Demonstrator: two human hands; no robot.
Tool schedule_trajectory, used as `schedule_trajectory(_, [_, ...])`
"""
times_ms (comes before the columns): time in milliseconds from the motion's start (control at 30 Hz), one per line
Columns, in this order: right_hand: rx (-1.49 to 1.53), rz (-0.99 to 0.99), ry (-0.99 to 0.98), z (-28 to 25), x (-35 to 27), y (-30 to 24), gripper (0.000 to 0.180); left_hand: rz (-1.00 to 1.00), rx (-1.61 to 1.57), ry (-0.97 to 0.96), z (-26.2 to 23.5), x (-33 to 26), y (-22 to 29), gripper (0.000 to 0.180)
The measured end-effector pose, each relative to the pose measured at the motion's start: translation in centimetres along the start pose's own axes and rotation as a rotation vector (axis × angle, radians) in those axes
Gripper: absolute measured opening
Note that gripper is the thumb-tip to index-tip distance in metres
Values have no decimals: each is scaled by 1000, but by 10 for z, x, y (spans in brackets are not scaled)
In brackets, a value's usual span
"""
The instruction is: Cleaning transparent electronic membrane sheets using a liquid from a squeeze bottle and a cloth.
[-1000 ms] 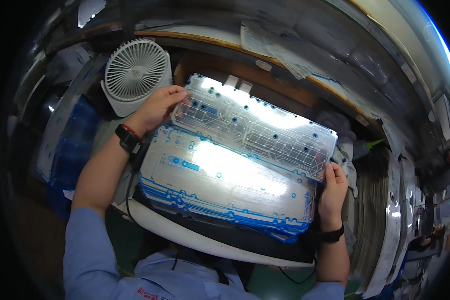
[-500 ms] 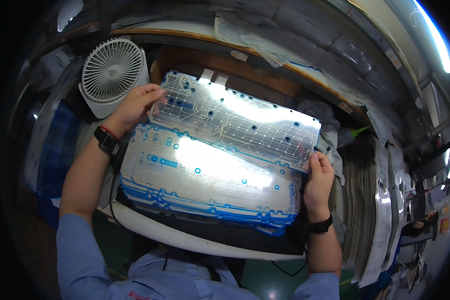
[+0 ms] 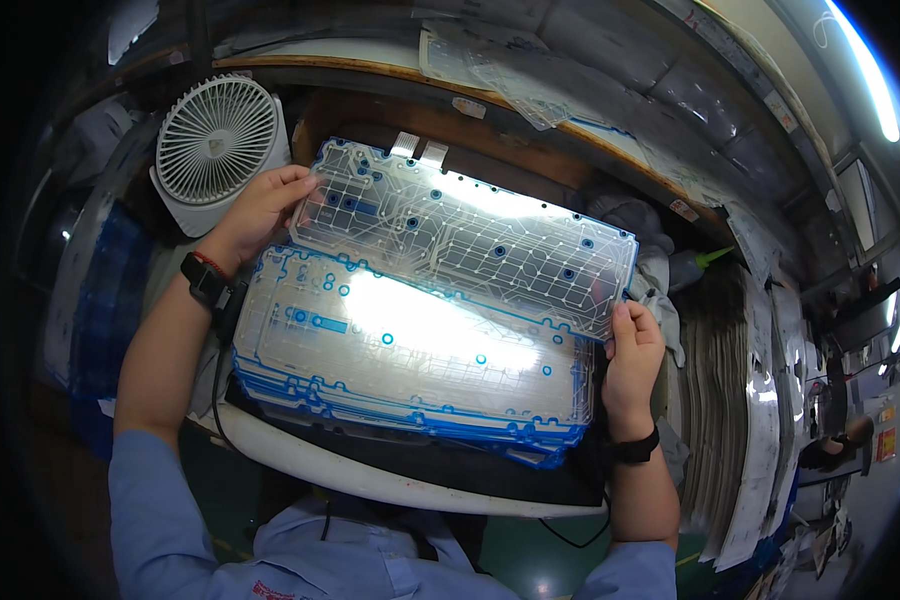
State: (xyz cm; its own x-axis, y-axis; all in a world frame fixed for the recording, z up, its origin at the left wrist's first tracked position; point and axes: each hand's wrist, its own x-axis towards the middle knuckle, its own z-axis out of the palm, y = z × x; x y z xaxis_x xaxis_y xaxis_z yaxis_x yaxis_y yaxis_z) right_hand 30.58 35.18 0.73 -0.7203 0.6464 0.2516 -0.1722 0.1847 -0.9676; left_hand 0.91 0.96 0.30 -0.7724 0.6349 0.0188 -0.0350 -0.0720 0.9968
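Note:
A clear keyboard membrane sheet [image 3: 460,235] with printed traces, blue-ringed holes and two ribbon tails on its far edge is held up between my hands, tilted down to the right. My left hand [image 3: 270,205] pinches its left end. The fingers of my right hand [image 3: 633,350] are closed on its lower right corner. Below and nearer me lies a stack of similar membrane sheets [image 3: 440,390] with blue edges, partly covered by the held one. Glare whitens parts of both.
A white fan [image 3: 216,150] stands at the far left. Behind the sheet runs a wooden-edged shelf [image 3: 570,125] with plastic-wrapped goods. Tall stacks of flat sheets [image 3: 715,420] stand at right, near a bottle with a green nozzle [image 3: 712,258]. Another person [image 3: 840,445] is far right.
The whole view has shifted slightly. The held sheet is tilted a little differently, its glare smaller. Both hands keep their grip on it.

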Motion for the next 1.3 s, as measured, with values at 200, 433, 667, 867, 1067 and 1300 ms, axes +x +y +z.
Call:
schedule_trajectory(200, [40, -72, 46, -6, 3, 10, 20, 162, -101, -77, -12, 2, -4, 12])
schedule_trajectory(433, [179, -58, -4, 3, 1, 4, 23, 246, -97, -52, -15, 6, -12, 17])
schedule_trajectory(667, [160, 34, -29, -1, 3, 6, 45, 106, -56, 57, 4, -2, 4, 30])
schedule_trajectory(867, [196, 21, -50, -1, 3, 9, 40, -16, 298, -183, -7, -1, 4, 25])
schedule_trajectory(1067, [215, 50, -67, 1, 2, 5, 41, -55, 48, -106, 4, -6, 4, 24])
schedule_trajectory(1300, [221, 62, -85, 1, 3, 6, 42, -25, 34, -46, 7, -7, 6, 27])
